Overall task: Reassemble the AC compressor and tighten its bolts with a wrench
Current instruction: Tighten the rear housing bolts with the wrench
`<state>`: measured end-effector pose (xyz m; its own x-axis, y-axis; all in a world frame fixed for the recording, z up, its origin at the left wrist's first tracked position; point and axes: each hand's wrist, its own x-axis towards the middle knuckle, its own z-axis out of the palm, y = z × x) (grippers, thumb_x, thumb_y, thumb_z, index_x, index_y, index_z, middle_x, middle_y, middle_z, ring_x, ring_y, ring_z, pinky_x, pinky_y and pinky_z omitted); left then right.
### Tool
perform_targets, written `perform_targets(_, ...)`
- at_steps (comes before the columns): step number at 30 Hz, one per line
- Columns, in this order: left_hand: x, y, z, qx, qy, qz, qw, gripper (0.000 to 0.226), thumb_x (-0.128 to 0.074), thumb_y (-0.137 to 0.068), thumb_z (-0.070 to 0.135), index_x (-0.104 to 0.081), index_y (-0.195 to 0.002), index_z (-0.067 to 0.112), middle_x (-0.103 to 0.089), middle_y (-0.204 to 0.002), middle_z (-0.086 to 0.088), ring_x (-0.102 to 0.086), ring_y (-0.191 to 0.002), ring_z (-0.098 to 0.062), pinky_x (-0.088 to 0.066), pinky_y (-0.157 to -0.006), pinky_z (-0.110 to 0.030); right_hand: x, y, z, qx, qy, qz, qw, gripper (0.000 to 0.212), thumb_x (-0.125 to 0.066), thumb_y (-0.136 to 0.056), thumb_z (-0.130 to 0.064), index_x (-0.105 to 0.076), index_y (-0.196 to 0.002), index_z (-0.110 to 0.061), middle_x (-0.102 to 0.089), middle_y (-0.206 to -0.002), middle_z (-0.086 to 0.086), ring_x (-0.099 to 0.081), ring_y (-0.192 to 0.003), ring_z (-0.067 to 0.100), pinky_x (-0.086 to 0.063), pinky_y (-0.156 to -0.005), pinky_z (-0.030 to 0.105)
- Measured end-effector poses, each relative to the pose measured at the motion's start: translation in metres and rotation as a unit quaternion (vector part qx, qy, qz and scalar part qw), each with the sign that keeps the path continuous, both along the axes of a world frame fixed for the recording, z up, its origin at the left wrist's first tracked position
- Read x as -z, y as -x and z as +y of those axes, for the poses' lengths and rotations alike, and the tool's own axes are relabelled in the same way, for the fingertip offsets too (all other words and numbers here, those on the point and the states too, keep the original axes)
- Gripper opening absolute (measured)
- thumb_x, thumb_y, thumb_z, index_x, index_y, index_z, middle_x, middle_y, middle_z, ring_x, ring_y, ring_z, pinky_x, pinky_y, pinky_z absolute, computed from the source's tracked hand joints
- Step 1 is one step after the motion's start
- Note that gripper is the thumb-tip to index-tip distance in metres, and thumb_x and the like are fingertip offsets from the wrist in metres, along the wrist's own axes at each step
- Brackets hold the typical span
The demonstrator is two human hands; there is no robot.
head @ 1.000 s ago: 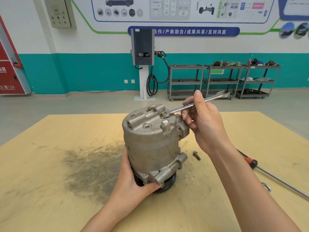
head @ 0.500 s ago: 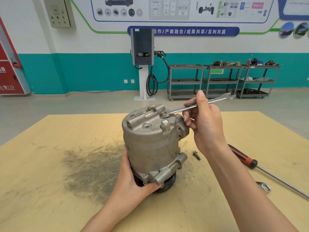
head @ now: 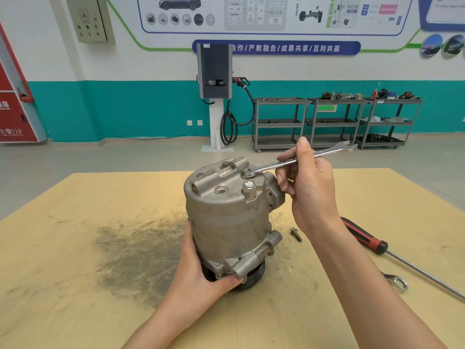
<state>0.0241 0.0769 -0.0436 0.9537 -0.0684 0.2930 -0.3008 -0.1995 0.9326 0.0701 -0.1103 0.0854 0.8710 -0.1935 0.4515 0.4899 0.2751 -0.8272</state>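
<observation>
Head view: I have the compressor (head: 231,212) standing on end near the middle of the table (head: 75,248), a pale, scuffed wooden board with a dark greasy smear to the left of the part. The compressor is a squat cylinder of dull grey cast metal, rough and stained, with lugs and tube-like mounts jutting from its top and lower edge, and a black ribbed pulley under it against the board.

My left hand (head: 201,273) grips the compressor low down, fingers wrapped round the back of the body and thumb curled under a mounting lug in front.

My right hand (head: 307,187) pinches the wrench (head: 299,159) at mid-shaft, thumb up on the near side and fingers curled behind it. The wrench is a slim, flat, shiny steel bar with open forked ends; its left end sits on a bolt (head: 246,173) on the top rim of the compressor, and the other end points up and to the right.

A short hex-headed stud (head: 249,188) stands upright on the top face just in front of that bolt. A loose bolt (head: 296,234), small and dark, lies on the board just right of the compressor. Farther right lies a screwdriver (head: 364,235) with a red-and-black handle and long steel shaft, and beside it a second wrench (head: 396,280), partly hidden by my forearm.
</observation>
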Motion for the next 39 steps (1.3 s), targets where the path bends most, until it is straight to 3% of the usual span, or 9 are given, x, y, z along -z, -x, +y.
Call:
perform_targets(5,0.0008,-0.0013,-0.0008,-0.005,-0.007,0.001,1.0,0.114,-0.087,-0.049,0.055,-0.01,-0.133,0.061,-0.039,-0.121,0.051,-0.041,-0.119,0.022,-0.036,-0.087,0.004,-0.0018,-0.0012,-0.0018,-0.022,0.006,0.018,1.0,0.045,-0.036,-0.104,-0.037,-0.059,-0.076,-0.011,-0.053,-0.048,-0.001,-0.042,-0.041,0.007,-0.035,-0.041,0.014)
perform_targets(12,0.0024,-0.0016,-0.0001,-0.008,-0.008,0.009,1.0,0.115,-0.086,-0.048,0.054,-0.011,-0.134,0.058,-0.042,-0.12,0.049,-0.043,-0.119,0.021,-0.036,-0.085,0.004,-0.0042,-0.0015,-0.0058,-0.07,-0.01,0.071,0.995,0.039,-0.04,-0.102,-0.04,-0.058,-0.08,-0.013,-0.052,-0.049,-0.004,-0.039,-0.041,0.005,-0.027,-0.04,0.015)
perform_targets(17,0.0008,-0.0005,0.0002,-0.007,-0.011,0.007,1.0,0.12,-0.086,-0.049,0.058,-0.008,-0.14,0.054,-0.038,-0.122,0.051,-0.041,-0.12,0.022,-0.039,-0.087,0.0,-0.0035,0.0005,-0.0026,-0.034,0.001,0.024,0.999,0.04,-0.04,-0.103,-0.036,-0.058,-0.076,-0.012,-0.052,-0.048,-0.002,-0.042,-0.041,0.007,-0.033,-0.04,0.014)
perform_targets(24,-0.0004,0.0004,0.0004,-0.003,-0.004,0.01,1.0,0.124,-0.086,-0.047,0.061,-0.007,-0.143,0.052,-0.038,-0.121,0.052,-0.04,-0.119,0.023,-0.037,-0.085,0.004,-0.0006,0.0014,0.0014,-0.001,-0.001,-0.015,1.0,0.042,-0.04,-0.103,-0.033,-0.058,-0.073,-0.011,-0.052,-0.047,-0.002,-0.045,-0.041,0.008,-0.034,-0.039,0.015)
perform_targets(29,-0.0008,0.0005,0.0003,-0.013,-0.016,0.017,1.0,0.113,-0.086,-0.047,0.058,-0.008,-0.129,0.066,-0.039,-0.121,0.05,-0.041,-0.118,0.022,-0.04,-0.088,-0.004,-0.0018,0.0008,0.0006,-0.008,-0.002,-0.003,1.0,0.042,-0.039,-0.103,-0.034,-0.058,-0.073,-0.011,-0.053,-0.048,-0.001,-0.046,-0.042,0.008,-0.035,-0.04,0.015)
perform_targets(32,0.001,-0.0002,0.0008,-0.013,-0.016,0.017,1.0,0.117,-0.085,-0.048,0.056,-0.009,-0.137,0.059,-0.04,-0.121,0.049,-0.042,-0.118,0.021,-0.039,-0.092,-0.009,-0.0025,0.0007,-0.0002,-0.019,-0.007,0.007,1.0,0.043,-0.039,-0.104,-0.035,-0.058,-0.074,-0.011,-0.053,-0.048,-0.001,-0.045,-0.041,0.008,-0.035,-0.04,0.014)
perform_targets(39,0.0018,-0.0001,0.0013,-0.014,-0.018,0.019,1.0,0.121,-0.085,-0.047,0.058,-0.009,-0.14,0.054,-0.041,-0.121,0.05,-0.042,-0.118,0.021,-0.039,-0.086,-0.002,-0.005,0.0013,-0.0036,-0.056,-0.003,0.045,0.997,0.043,-0.037,-0.103,-0.04,-0.058,-0.077,-0.012,-0.052,-0.049,-0.003,-0.041,-0.042,0.005,-0.034,-0.041,0.013)
